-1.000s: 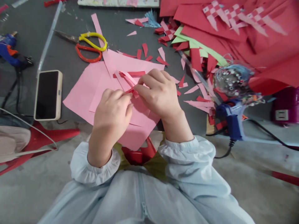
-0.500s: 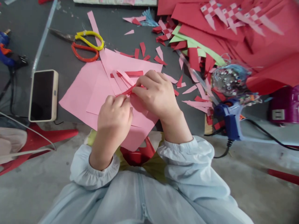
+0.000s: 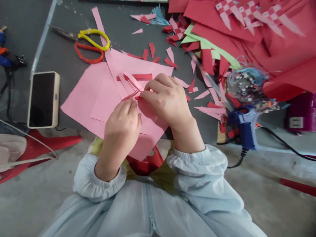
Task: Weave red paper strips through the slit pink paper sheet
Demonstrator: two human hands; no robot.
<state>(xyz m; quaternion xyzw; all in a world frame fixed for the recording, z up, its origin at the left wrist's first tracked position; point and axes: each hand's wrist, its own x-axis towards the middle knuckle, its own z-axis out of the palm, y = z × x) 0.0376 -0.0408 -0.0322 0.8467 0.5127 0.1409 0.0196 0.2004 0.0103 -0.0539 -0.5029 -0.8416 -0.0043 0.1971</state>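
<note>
My left hand (image 3: 122,126) is closed, its fingertips pressed on narrow red and pink paper strips. Bent over from the other side, my right hand (image 3: 169,98) pinches the same paper strips (image 3: 130,95) between thumb and fingers. Pink strips (image 3: 133,80) stick up beyond the fingertips, crossing the red ones. Just past them a red strip (image 3: 145,77) lies flat. Beneath both hands are several overlapping pink paper sheets (image 3: 84,92). My palms and part of the strips are hidden by the fingers.
Scissors (image 3: 92,46) with yellow and red handles lie at the upper left, above a phone (image 3: 42,100). Paper scraps (image 3: 170,54) litter the right side. Beyond are red sheets (image 3: 222,29), woven paper fish (image 3: 247,14), a bead container (image 3: 244,84) and a blue glue gun (image 3: 244,121).
My fingertips have shifted slightly on the strips, and the red strip between them sits lower and thinner to the view. The whole view has moved a little.
</note>
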